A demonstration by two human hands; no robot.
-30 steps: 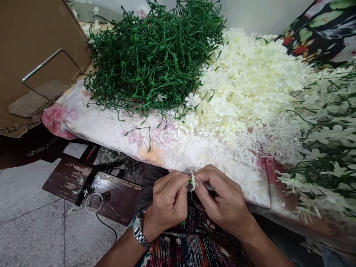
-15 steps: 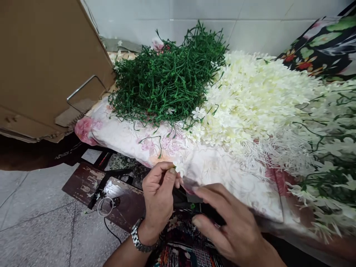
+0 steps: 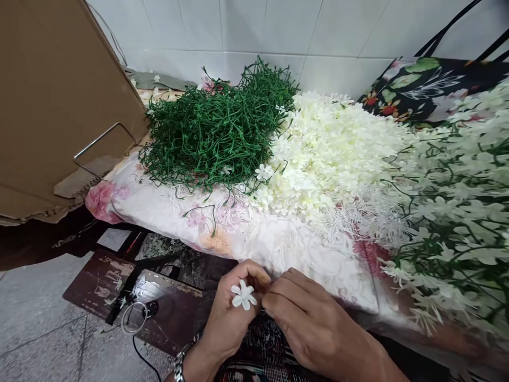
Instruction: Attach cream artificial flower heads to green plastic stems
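Observation:
A white artificial flower (image 3: 243, 295) with narrow petals faces up in my left hand (image 3: 228, 331), whose fingers are curled closed around it. My right hand (image 3: 318, 321) is closed in a pinch, its fingertips against those of my left hand; whatever they grip is hidden. Behind my hands, a tangled heap of green plastic stems (image 3: 214, 135) lies on the flowered cloth (image 3: 274, 241). To its right spreads a pile of loose cream-white petals (image 3: 338, 148). White thin stalks (image 3: 358, 217) are scattered in front of that pile.
White flowers on green stems (image 3: 461, 223) are heaped at the right. A large cardboard box (image 3: 59, 106) with a metal handle stands at the left. A floral black bag (image 3: 433, 87) leans by the tiled wall (image 3: 262, 32). A brown board (image 3: 170, 313) with a white ring lies low at left.
My right hand has moved left and closed against my left fingers. The flower has turned to face up in my left hand, which sits lower. The view has shifted.

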